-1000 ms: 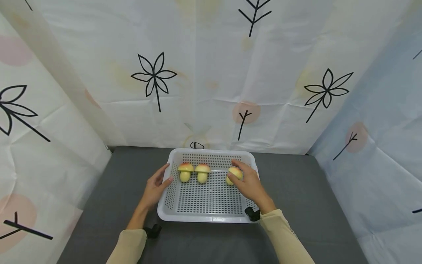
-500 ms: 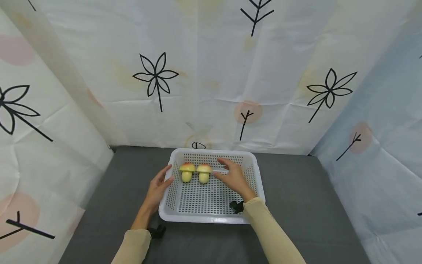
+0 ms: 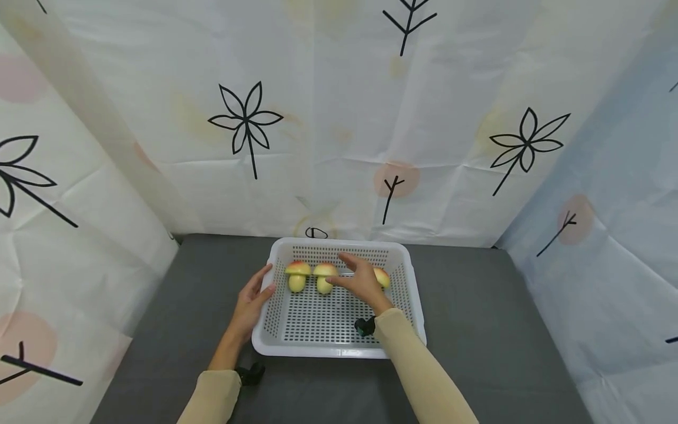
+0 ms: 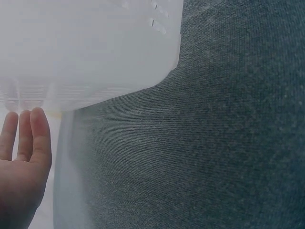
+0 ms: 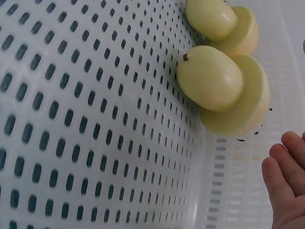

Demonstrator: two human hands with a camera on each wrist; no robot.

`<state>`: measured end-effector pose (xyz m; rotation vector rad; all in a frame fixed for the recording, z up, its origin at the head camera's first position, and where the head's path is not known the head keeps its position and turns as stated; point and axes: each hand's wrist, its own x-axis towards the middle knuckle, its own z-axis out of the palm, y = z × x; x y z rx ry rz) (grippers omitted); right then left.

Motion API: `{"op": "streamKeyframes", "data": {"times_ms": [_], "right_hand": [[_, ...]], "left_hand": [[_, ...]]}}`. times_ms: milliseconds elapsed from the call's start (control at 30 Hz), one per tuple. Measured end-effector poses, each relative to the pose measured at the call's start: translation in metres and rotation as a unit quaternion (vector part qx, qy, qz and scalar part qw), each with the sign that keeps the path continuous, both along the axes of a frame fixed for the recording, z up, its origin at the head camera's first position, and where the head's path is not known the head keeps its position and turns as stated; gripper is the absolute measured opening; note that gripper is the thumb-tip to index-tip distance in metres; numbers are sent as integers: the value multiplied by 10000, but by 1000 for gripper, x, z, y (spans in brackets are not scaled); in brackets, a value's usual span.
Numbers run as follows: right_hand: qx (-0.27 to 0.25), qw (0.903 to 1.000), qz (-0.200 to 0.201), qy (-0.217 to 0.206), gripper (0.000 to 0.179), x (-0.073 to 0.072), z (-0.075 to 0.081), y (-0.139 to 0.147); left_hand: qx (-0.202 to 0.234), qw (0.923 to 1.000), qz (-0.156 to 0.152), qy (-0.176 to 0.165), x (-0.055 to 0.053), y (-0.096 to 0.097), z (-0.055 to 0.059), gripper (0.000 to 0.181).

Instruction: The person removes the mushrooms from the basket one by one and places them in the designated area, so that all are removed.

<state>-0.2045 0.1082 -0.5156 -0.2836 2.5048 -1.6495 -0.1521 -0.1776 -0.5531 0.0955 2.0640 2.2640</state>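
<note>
Middle mushroom (image 3: 322, 274) sits in the basket (image 3: 339, 353), just left of the right hand (image 3: 362, 284), easily the closer hand
It lies stem near, cap far; right thumb and fingers are apart, holding nothing, left hand (image 3: 248, 304) straight-fingered at the basket's left rim

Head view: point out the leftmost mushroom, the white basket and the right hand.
Leftmost mushroom (image 3: 297, 280): head view, on its stem.
White basket (image 3: 323, 352): head view, on its near rim.
Right hand (image 3: 364, 284): head view, on its back.
</note>
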Motion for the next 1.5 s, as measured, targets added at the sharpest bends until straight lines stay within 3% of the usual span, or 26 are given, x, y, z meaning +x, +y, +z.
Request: {"op": "streamKeyframes", "data": {"times_ms": [533,800,1500], "right_hand": [[555,9982,214,-40,79,-9,-9,-12],[1053,9922,649,154,86,-9,-17,-13],[1236,9890,677,450,76,-8,-23,-20]], "left_hand": [[-89,9999,24,90,-2,0,-1,57],[-180,9997,99,92,-1,1,-2,56],[-255,9994,226,25,2,5,3,57]]}}
